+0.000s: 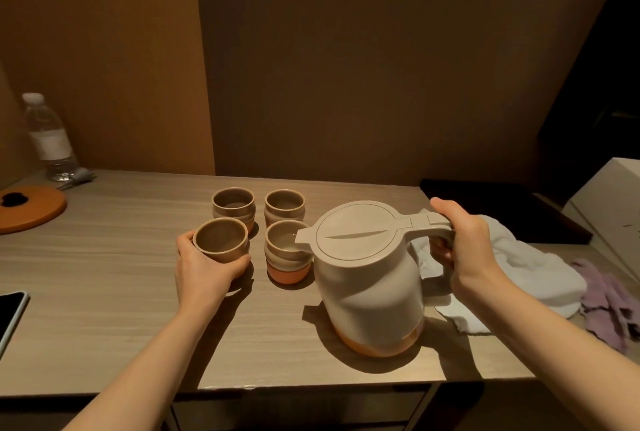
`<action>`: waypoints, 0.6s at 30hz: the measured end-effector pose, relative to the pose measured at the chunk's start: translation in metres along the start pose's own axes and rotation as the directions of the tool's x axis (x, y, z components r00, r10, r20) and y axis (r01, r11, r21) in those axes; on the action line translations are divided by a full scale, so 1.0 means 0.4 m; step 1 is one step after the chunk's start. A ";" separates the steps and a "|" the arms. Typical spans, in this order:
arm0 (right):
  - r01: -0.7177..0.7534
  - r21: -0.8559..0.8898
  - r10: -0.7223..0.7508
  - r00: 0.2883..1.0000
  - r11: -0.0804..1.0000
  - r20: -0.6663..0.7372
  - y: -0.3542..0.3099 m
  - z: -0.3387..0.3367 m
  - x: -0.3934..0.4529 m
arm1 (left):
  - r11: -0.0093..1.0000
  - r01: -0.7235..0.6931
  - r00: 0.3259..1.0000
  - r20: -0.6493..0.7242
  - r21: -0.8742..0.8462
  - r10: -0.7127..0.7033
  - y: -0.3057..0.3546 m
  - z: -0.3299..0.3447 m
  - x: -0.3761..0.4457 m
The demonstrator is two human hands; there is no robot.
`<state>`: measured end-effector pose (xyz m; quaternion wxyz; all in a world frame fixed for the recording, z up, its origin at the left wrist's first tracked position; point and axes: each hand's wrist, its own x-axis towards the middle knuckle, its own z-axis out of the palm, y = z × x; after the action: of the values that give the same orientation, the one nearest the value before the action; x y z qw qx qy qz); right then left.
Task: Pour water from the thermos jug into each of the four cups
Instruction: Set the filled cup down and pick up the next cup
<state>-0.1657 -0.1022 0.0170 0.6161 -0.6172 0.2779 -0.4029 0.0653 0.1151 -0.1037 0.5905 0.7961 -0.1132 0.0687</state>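
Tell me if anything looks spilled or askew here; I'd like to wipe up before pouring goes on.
No spill shows on the table. All four cups stand upright, and the thermos jug tilts only because the right hand is pouring. The one untidy spot is the crumpled white cloth behind the jug.

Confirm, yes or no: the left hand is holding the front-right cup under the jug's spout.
No: the left hand grips the front-left cup, while the thermos jug has its spout over the front-right cup.
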 end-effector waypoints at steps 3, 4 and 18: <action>0.008 -0.017 -0.008 1.000 1.000 -0.003 0.002 0.002 -0.006 | 1.000 -0.029 0.998 -0.058 -0.010 0.029 0.009 -0.024 -0.007; 0.014 -0.017 -0.014 1.000 1.000 0.002 0.002 0.002 -0.007 | 0.999 -0.047 0.997 -0.065 -0.015 0.046 0.016 -0.032 -0.009; 0.041 -0.044 -0.037 0.996 0.998 0.075 -0.025 0.024 -0.029 | 0.968 -0.251 0.956 0.156 -0.017 0.250 0.103 -0.072 -0.176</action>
<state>-0.1653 -0.0864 0.0258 0.6036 -0.6510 0.2519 -0.3853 -0.0126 0.1383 -0.0741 0.5651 0.7791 -0.2591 0.0802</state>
